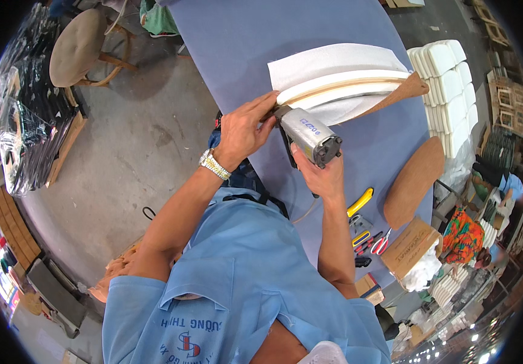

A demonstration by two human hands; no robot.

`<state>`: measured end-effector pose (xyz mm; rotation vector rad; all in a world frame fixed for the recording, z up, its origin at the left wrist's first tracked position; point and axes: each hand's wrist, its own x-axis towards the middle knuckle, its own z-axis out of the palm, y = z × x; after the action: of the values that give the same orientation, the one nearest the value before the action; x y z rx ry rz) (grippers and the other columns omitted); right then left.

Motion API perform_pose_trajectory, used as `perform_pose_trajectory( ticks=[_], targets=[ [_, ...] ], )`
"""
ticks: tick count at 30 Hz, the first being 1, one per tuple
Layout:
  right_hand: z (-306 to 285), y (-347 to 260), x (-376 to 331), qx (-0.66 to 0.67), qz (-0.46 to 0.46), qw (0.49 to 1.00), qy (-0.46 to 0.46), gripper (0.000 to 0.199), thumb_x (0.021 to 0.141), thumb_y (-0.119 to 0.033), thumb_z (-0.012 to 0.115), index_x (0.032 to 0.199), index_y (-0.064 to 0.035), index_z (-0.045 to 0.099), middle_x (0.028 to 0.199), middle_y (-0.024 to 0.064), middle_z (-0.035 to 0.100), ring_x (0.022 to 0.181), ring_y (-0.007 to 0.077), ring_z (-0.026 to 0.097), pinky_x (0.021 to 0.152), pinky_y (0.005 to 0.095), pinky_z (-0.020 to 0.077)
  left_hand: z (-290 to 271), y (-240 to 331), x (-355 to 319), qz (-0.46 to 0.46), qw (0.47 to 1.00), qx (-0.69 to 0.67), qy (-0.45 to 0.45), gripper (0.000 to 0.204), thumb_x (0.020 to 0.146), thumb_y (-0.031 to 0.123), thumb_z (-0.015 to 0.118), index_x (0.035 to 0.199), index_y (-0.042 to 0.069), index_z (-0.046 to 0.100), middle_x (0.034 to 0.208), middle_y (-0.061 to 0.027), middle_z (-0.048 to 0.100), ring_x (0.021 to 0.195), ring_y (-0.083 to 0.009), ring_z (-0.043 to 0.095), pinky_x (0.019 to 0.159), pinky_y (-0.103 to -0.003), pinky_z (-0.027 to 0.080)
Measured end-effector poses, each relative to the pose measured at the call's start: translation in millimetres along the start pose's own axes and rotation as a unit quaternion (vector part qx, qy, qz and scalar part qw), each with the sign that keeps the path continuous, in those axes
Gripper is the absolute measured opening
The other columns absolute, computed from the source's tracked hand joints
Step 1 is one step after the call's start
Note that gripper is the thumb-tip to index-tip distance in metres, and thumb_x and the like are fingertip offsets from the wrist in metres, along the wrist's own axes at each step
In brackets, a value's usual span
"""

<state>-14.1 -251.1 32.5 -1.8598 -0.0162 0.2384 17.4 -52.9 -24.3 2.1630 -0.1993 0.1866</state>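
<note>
A curved padded panel (pixel 334 87) with a wooden strip along its edge lies on the blue-covered table (pixel 237 36). White lining cloth (pixel 328 60) spreads from its far side, and brown fabric (pixel 389 103) folds up at its right end. My left hand (pixel 244 130), a watch on its wrist, pinches the panel's left end with fingers and thumb close together. In my right hand (pixel 322 176) is a silver and black air staple gun (pixel 311 134), gripped by its handle. Its nose meets the panel's left end, beside my left fingertips; the exact contact spot is hidden.
On the table's right lie a brown oval panel (pixel 414 182), a yellow-handled cutter (pixel 360 202), red-handled scissors (pixel 381 242) and a cardboard box (pixel 411 249). White cushions (pixel 446 91) are stacked beyond. A round-seated stool (pixel 79 47) stands at left. Other people work at far right.
</note>
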Motion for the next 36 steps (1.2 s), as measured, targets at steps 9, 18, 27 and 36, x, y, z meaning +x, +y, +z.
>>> perform_pose_trajectory(
  ticks=[9, 18, 27, 36],
  targets=[
    [4.1, -0.7, 2.0, -0.11, -0.101, 0.989, -0.017, 0.042, 0.079, -0.005, 0.076, 0.119, 0.0018, 0.067, 0.105, 0.0192, 0.074, 0.096, 0.0376, 0.074, 0.084, 0.0396, 0.0579, -3.5, -0.9, -2.6, -0.024, 0.999, -0.029, -0.02, 0.068, 0.079, -0.008, 0.073, 0.142, 0.015, 0.063, 0.138, -0.0106, 0.068, 0.094, -0.0237, 0.076, 0.077, -0.032, 0.062],
    [9.8, -0.9, -3.5, -0.125, -0.092, 0.988, 0.013, 0.034, 0.083, -0.008, 0.077, 0.114, 0.0027, 0.07, 0.101, 0.0185, 0.075, 0.091, 0.0354, 0.075, 0.08, 0.0379, 0.0583, -0.8, 0.0, -3.0, -0.041, 0.998, -0.043, -0.024, 0.069, 0.079, -0.011, 0.07, 0.143, 0.016, 0.063, 0.141, -0.011, 0.067, 0.101, -0.0278, 0.075, 0.08, -0.034, 0.062],
    [5.9, -3.2, -19.4, -0.155, -0.058, 0.986, -0.02, 0.032, 0.084, -0.005, 0.077, 0.114, 0.0027, 0.07, 0.101, 0.0171, 0.075, 0.091, 0.03, 0.076, 0.08, 0.0363, 0.0584, 0.6, 12.3, -20.9, -0.041, 0.997, -0.05, -0.038, 0.074, 0.078, -0.016, 0.067, 0.145, 0.013, 0.061, 0.15, -0.0122, 0.059, 0.13, -0.0301, 0.063, 0.095, -0.037, 0.061],
    [13.0, 26.9, -33.0, -0.163, -0.076, 0.984, -0.011, 0.039, 0.079, -0.006, 0.075, 0.116, 0.0006, 0.066, 0.098, 0.019, 0.072, 0.087, 0.0401, 0.072, 0.077, 0.0393, 0.0583, 0.6, 18.9, -29.3, -0.048, 0.996, -0.059, -0.04, 0.076, 0.077, -0.017, 0.066, 0.148, 0.011, 0.057, 0.153, -0.0135, 0.055, 0.142, -0.0323, 0.052, 0.109, -0.038, 0.053]
  ],
)
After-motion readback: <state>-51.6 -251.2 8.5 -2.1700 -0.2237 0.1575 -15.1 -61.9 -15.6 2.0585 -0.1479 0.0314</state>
